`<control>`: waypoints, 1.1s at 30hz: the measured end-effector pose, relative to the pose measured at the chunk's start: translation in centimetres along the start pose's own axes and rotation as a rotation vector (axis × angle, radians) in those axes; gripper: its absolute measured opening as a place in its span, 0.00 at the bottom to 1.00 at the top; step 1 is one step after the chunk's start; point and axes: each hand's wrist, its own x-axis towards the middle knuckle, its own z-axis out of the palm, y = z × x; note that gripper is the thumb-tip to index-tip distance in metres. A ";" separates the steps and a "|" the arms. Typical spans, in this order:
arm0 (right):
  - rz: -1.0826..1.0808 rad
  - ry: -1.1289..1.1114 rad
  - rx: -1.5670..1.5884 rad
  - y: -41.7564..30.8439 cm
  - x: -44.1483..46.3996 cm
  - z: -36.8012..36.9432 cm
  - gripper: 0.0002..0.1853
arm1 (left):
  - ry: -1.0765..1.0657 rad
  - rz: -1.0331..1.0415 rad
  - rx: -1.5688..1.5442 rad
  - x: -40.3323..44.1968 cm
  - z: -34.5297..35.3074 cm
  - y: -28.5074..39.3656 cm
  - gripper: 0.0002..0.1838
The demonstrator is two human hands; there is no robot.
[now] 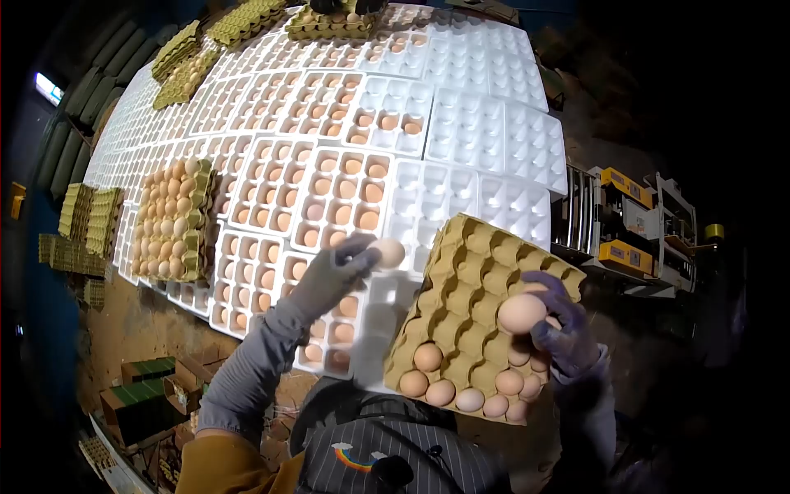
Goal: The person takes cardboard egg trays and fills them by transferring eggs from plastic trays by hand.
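Observation:
My left hand [350,262], in a pale glove, holds an egg [387,253] between its fingertips over the white foam trays. My right hand [564,325], gloved too, grips a large egg [521,314] above the right part of a yellowish pulp egg tray [469,288]. Another egg shows partly between that hand's fingers. The pulp tray lies tilted in front of me, with several eggs [441,392] along its near edge and lower right corner; its other cups hold none. Beside my left hand, a foam tray [346,185] has eggs in its compartments.
White foam trays [453,198] cover the table, many filled with eggs. A stack of pulp trays with eggs [173,222] stands left, more pulp trays [86,218] beyond. A roller machine [625,222] is at right. Dark gloved hands [333,6] of another person show at the far edge.

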 end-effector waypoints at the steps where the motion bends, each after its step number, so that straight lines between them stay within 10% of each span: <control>1: -0.079 0.030 -0.128 -0.8 1.8 -0.1 0.23 | 0.117 0.171 0.183 2.4 -0.2 0.6 0.24; 5: -0.215 0.229 -0.647 0.8 11.9 -0.1 0.23 | 0.366 0.554 0.804 13.4 -1.3 1.1 0.21; 11: 0.027 0.127 -1.242 4.7 25.3 1.7 0.28 | 0.294 0.405 1.238 22.0 0.7 -1.5 0.18; 17: 0.340 -0.332 -1.515 4.4 32.3 5.5 0.27 | 0.315 0.554 0.703 24.8 -4.3 0.9 0.20; 29: 0.234 0.202 -0.988 6.7 39.3 2.7 0.18 | 0.144 0.405 0.558 28.4 -5.3 1.2 0.15; 33: -0.040 0.259 -1.339 8.7 42.5 2.6 0.24 | 0.062 0.658 0.808 30.1 -4.7 1.0 0.17</control>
